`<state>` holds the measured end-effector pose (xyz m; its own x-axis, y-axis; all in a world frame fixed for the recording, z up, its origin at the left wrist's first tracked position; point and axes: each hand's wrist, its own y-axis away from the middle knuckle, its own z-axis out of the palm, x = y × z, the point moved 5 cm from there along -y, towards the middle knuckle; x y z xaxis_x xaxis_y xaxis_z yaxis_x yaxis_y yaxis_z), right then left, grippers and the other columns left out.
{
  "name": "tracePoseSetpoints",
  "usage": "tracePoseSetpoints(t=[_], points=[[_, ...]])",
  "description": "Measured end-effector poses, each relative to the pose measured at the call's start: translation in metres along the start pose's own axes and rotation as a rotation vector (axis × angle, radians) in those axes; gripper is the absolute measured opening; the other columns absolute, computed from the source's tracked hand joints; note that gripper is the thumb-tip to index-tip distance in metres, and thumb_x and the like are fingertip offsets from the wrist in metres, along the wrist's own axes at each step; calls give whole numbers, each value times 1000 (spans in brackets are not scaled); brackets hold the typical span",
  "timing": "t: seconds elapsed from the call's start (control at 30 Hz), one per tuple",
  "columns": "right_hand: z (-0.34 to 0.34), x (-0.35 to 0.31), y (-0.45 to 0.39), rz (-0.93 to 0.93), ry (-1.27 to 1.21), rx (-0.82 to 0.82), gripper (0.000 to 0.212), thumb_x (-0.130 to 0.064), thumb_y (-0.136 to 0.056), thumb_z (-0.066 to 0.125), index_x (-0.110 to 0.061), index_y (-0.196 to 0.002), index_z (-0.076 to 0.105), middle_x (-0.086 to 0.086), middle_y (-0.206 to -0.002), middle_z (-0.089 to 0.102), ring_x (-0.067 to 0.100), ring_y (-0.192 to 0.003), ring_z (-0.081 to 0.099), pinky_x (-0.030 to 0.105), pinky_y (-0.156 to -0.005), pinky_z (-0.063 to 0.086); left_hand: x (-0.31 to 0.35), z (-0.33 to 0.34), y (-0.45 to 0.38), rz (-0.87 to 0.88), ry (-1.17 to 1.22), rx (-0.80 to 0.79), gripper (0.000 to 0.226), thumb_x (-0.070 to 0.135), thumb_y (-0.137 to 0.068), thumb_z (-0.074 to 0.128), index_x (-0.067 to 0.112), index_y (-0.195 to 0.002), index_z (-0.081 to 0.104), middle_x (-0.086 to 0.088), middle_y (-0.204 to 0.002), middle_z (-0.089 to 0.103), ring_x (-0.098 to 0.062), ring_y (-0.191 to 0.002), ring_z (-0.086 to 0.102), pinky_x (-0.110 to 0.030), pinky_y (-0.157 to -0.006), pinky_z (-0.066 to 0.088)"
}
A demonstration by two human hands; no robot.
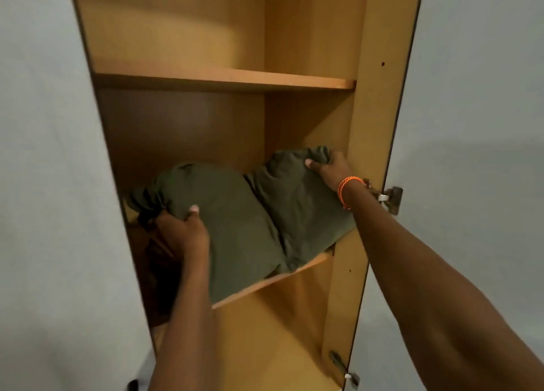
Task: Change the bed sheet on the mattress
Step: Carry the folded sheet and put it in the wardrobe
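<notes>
Right hand (331, 168) and left hand (182, 229), grips clenched on green sheet (250, 214).

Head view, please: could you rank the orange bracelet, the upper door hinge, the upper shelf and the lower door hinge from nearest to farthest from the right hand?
From the right hand, gripping the green sheet:
1. Orange bracelet, on its own wrist.
2. Upper door hinge, just right.
3. Upper shelf, above.
4. Lower door hinge, far below.

You saw the left hand's (181, 229) fingers buried under the green sheet (250, 214); the cupboard (382, 96) ran off the frame's top.
</notes>
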<state>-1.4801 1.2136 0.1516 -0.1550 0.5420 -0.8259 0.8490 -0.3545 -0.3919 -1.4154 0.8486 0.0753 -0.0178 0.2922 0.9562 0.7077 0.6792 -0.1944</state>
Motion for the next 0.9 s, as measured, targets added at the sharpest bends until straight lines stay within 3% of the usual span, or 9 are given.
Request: tracePoseSetpoints(t=[0.07, 0.13, 0.2, 0.3, 0.37, 0.43, 0.53, 0.7, 0.9], points=[[32, 28, -13, -34, 247, -97, 62, -40, -92, 76, -13, -142, 51, 6, -130, 63, 27, -117, 62, 41, -100, 51, -13, 10, -16, 5, -206, 73, 56, 30, -95, 74, 2, -139, 54, -25, -145, 50, -45, -137, 47, -62, -118, 27], [67, 58, -17, -156, 652, -112, 76, -31, -92, 72, -17, -155, 31, 15, -144, 54, 37, -126, 56, 49, -105, 48, -24, 21, -25, 57, -399, 157, 73, 20, -92, 74, 2, -153, 39, -23, -153, 42, -42, -142, 41, -68, -120, 17], [101, 77, -10, -252, 837, -104, 72, -27, -95, 64, -22, -157, 27, 14, -147, 48, 40, -132, 50, 55, -106, 45, -22, 38, -26, 199, -503, 154, 81, 20, -86, 76, 5, -156, 38, -20, -154, 43, -39, -145, 36, -69, -122, 11], [145, 107, -5, -229, 803, -294, 50, -55, -101, 43, -35, -147, 47, 3, -153, 45, 31, -143, 38, 65, -114, 26, -18, 84, -11, 509, -626, -110, 44, 30, -96, 64, 25, -139, 63, -3, -150, 56, -29, -145, 42, -64, -126, 11], [160, 128, 0, -207, 815, -372, 54, -66, -101, 29, -42, -146, 49, -2, -158, 41, 26, -150, 29, 69, -116, 14, -37, 112, -2, 532, -713, -361, 44, 50, -105, 45, 41, -147, 56, 11, -161, 46, -21, -154, 32, -65, -126, 2], [161, 140, -5, -177, 743, -398, 58, -69, -101, 26, -42, -150, 44, -5, -163, 37, 23, -154, 24, 66, -119, 13, -65, 130, -1, 479, -842, -458, 54, 64, -106, 27, 48, -155, 41, 16, -167, 34, -21, -158, 24, -70, -124, 3], [166, 148, -19, -162, 653, -446, 65, -76, -97, 31, -43, -152, 42, -7, -165, 35, 21, -154, 26, 57, -122, 19, -82, 134, -1, 450, -890, -429, 58, 66, -105, 17, 46, -156, 38, 16, -167, 34, -23, -156, 27, -70, -122, 10], [170, 149, -35, -164, 441, -489, 65, -74, -93, 49, -41, -149, 51, -7, -160, 44, 20, -148, 39, 39, -120, 30, -75, 134, 17, 451, -933, -331, 57, 62, -106, 19, 37, -142, 55, 4, -149, 55, -30, -140, 46, -71, -118, 20], [180, 152, -29, -248, 606, -389, 65, -75, -97, 35, -39, -148, 51, -7, -157, 48, 20, -147, 38, 48, -118, 31, -83, 133, 21, 476, -936, -299, 54, 60, -106, 24, 36, -145, 54, 4, -151, 55, -33, -142, 45, -76, -116, 16]])
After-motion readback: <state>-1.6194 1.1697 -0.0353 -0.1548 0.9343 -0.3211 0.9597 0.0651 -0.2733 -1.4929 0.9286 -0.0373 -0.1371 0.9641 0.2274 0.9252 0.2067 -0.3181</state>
